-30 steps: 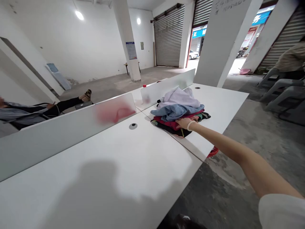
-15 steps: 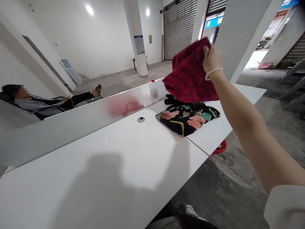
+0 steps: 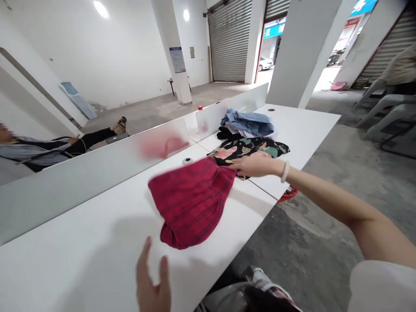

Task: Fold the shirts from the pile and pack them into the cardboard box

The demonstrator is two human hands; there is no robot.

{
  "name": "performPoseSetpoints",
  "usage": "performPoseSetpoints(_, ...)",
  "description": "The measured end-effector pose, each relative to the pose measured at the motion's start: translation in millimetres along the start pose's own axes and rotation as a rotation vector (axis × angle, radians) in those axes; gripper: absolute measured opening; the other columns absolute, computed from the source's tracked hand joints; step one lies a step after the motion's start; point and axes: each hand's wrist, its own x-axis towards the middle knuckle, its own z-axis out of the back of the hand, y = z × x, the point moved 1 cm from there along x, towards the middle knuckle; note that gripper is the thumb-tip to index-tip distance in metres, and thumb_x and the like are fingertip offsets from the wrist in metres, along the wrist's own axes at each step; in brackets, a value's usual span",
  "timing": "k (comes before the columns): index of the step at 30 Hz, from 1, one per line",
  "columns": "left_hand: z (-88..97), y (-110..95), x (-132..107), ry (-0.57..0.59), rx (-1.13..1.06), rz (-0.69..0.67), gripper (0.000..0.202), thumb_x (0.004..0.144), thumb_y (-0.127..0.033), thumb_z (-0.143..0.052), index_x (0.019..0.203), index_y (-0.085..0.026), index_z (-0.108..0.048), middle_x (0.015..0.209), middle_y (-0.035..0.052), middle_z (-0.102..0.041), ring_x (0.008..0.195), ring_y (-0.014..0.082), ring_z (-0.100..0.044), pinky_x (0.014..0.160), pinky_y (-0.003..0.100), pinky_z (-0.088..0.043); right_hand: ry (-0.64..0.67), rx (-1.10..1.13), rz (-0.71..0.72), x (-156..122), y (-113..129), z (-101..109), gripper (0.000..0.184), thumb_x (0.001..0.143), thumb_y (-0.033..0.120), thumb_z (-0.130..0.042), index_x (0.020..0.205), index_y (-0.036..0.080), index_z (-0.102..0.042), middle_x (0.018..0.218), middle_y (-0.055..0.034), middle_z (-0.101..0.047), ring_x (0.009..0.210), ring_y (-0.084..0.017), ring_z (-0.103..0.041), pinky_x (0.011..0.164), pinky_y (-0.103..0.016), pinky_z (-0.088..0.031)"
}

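My right hand [image 3: 251, 165] is shut on the gathered edge of a red plaid cloth garment [image 3: 191, 201], which hangs over the white desk [image 3: 81, 216]. My left hand [image 3: 152, 281] is open at the bottom of the view, fingers apart, just below the red garment and not touching it. A black floral garment [image 3: 248, 149] lies flat on the desk close to my right hand. Behind it sits a folded pile with blue denim cloth [image 3: 247, 122] on top and white cloth beneath. A black item [image 3: 227, 133] shows beside the pile.
A frosted divider panel [image 3: 97, 182] runs along the desk, with a round grommet [image 3: 186, 161] near its foot. A red basket [image 3: 287, 195] sits beyond the desk edge. One person [image 3: 39, 149] reclines at the left; another [image 3: 401, 69] sits among grey chairs [image 3: 386, 108] at the right.
The red garment has come down from the air and moved left over the desk, still in my right hand. My left hand has entered the view. The blue and white pile now shows behind.
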Motion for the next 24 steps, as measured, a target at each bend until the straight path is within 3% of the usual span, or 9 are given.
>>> performPoseSetpoints(1,-10.8,3.7,1.3,0.106,0.103,-0.09,0.056,0.087,-0.037,-0.051,0.139,-0.024,-0.036,0.14,0.0129,-0.044,0.129,0.0298,-0.042,0.105,0.052,-0.036,0.045,0.0,-0.026,-1.2,-6.1,-38.7,0.043,0.089,0.034,-0.049,0.131,0.025,-0.052,0.138,-0.0114,-0.048,0.124,-0.03,-0.047,0.094,-0.042,-0.045)
performPoseSetpoints(3,-36.3,14.6,1.7,0.272,0.269,-0.256,0.062,0.085,-0.037,-0.054,0.141,-0.02,-0.034,0.142,0.0167,-0.042,0.132,0.0341,-0.037,0.105,0.056,-0.034,0.071,0.018,-0.234,-3.9,-21.2,-106.4,0.048,0.091,0.037,-0.045,0.137,0.023,-0.044,0.144,-0.0163,-0.039,0.131,-0.037,-0.037,0.095,-0.054,-0.041)
performPoseSetpoints(6,-70.4,34.1,3.1,0.378,0.454,-0.362,0.054,0.084,-0.028,-0.054,0.135,-0.015,-0.042,0.142,0.0183,-0.041,0.134,0.0383,-0.031,0.103,0.058,-0.035,0.043,0.036,-0.397,-3.4,-49.0,-163.7,0.048,0.091,0.039,-0.039,0.138,0.028,-0.042,0.149,-0.0141,-0.03,0.135,-0.039,-0.027,0.096,-0.062,-0.035)
performPoseSetpoints(8,-80.8,43.4,7.8,0.395,0.513,-0.37,0.048,0.082,-0.016,-0.051,0.13,-0.015,-0.048,0.139,0.0154,-0.045,0.134,0.0354,-0.033,0.104,0.052,-0.038,0.016,0.068,-0.457,3.5,-72.6,-170.4,0.046,0.091,0.038,-0.039,0.135,0.027,-0.045,0.149,-0.0128,-0.031,0.136,-0.036,-0.026,0.099,-0.061,-0.034)
performPoseSetpoints(10,-80.5,47.8,16.3,0.425,0.532,-0.366,0.049,0.079,-0.01,-0.049,0.128,-0.017,-0.05,0.138,0.0123,-0.047,0.133,0.0314,-0.035,0.104,0.047,-0.039,0.005,0.09,-0.498,16.8,-95.9,-161.5,0.047,0.089,0.038,-0.041,0.134,0.025,-0.046,0.147,-0.0141,-0.034,0.135,-0.036,-0.029,0.099,-0.061,-0.032)
performPoseSetpoints(14,-67.5,49.0,42.1,0.529,0.509,-0.329,0.044,0.079,-0.015,-0.052,0.123,-0.018,-0.053,0.137,0.0129,-0.047,0.133,0.0309,-0.034,0.102,0.044,-0.042,-0.019,0.093,-0.546,57.9,-115.7,-139.6,0.049,0.086,0.045,-0.041,0.132,0.029,-0.048,0.148,-0.0164,-0.031,0.131,-0.042,-0.033,0.092,-0.071,-0.029)
performPoseSetpoints(17,-64.1,51.3,65.6,0.574,0.456,-0.267,0.041,0.077,-0.017,-0.055,0.118,-0.018,-0.056,0.133,0.0135,-0.048,0.13,0.0312,-0.035,0.104,0.045,-0.039,-0.036,0.113,-0.57,89.1,-93.7,-141.0,0.049,0.091,0.045,-0.027,0.127,0.024,-0.053,0.144,-0.0222,-0.034,0.129,-0.045,-0.034,0.086,-0.072,-0.031)
performPoseSetpoints(20,-66.2,55.3,88.1,0.567,0.433,-0.187,0.045,0.072,-0.011,-0.054,0.116,-0.02,-0.055,0.13,0.011,-0.05,0.127,0.0281,-0.038,0.103,0.042,-0.039,-0.009,0.163,-0.496,106.4,-47.9,-153.6,0.057,0.094,0.044,-0.016,0.113,0.016,-0.061,0.124,-0.0236,-0.055,0.117,-0.039,-0.049,0.088,-0.061,-0.039)
performPoseSetpoints(24,-60.9,61.2,109.5,0.53,0.379,-0.057,0.041,0.074,-0.015,-0.054,0.115,-0.016,-0.053,0.127,0.011,-0.05,0.118,0.0261,-0.045,0.098,0.036,-0.041,0.013,0.202,-0.349,101.4,16.2,-162.5,0.043,0.092,0.045,-0.031,0.105,0.015,-0.059,0.105,-0.0195,-0.064,0.098,-0.032,-0.061,0.085,-0.044,-0.045)
